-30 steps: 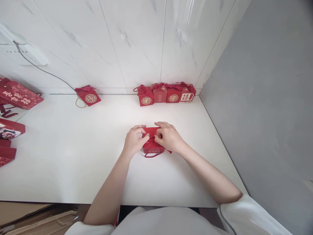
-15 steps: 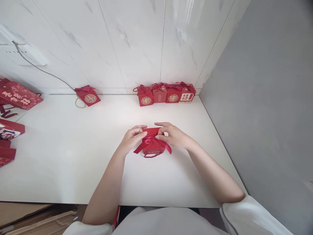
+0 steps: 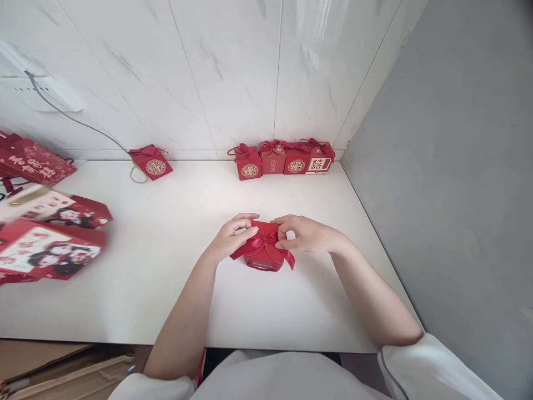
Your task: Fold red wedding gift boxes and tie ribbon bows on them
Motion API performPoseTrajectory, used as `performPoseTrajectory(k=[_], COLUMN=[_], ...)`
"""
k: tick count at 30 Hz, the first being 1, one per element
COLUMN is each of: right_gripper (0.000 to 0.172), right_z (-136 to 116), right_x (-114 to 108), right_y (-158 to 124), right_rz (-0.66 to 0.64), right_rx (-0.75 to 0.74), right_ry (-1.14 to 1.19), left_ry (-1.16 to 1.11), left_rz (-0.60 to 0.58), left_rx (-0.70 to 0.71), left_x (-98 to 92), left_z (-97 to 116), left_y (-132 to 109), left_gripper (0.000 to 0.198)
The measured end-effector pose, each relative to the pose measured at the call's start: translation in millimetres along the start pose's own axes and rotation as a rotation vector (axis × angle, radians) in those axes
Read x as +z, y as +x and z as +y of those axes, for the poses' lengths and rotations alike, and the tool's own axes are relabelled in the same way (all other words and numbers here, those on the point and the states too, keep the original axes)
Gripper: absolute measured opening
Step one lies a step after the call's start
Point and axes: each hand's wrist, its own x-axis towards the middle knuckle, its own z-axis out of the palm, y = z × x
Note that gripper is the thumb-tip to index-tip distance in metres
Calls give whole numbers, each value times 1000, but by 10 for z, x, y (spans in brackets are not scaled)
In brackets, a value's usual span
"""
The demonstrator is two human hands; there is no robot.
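Observation:
A small red gift box with a cord handle at its near side stands on the white table in front of me. A red satin ribbon is tied in a bow across its top, its tails hanging to both sides. My left hand grips the box's left side, thumb on top by the bow and fingers behind. From the right, my right hand closes thumb and forefinger on the ribbon by the bow's right loop. Its other fingers reach behind the box and are partly hidden.
Several ribboned red boxes line the wall on the white table. Another red box stands farther left, beside a grey cable. Larger red gift bags crowd the left edge. A grey panel bounds the right side.
Both hands and the gift box have shifted slightly right and nearer me, and the cord handle now lies against the box. At left, printed red bags have slid right, blurred by motion.

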Motion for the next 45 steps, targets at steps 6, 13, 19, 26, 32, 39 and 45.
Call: performPoseTrajectory(k=[6,13,19,26,32,39,45], right_gripper=[29,18,31,32,27,24,32], right_z=[-74,-46,4,85,132,171,239], right_x=[-9,-49,-367,-305,-179,-144,-131], right_y=[-41,-57,-287,-124,5,76,129], right_rz=[16,-65,-123,-72,-181,-326,-336], right_rx=[76,97,144,61,30,-96,-132], right_ry=[88,50,106,283,307,430,460], left_ry=[-89,-2,-62,-180,-177,-201,-115], left_rz=[-71,-58,-21,-58,-75,-106,-72], left_rx=[-19,25,24,-5,-8,-18,29], left_x=[-12,-31,-28,-35,-56,-60,-63], left_z=[11,-19,-33,-38,-54,-59,-34], left_y=[11,12,16,24,35,47,24], left_gripper=[38,38,38,39,35,34,40])
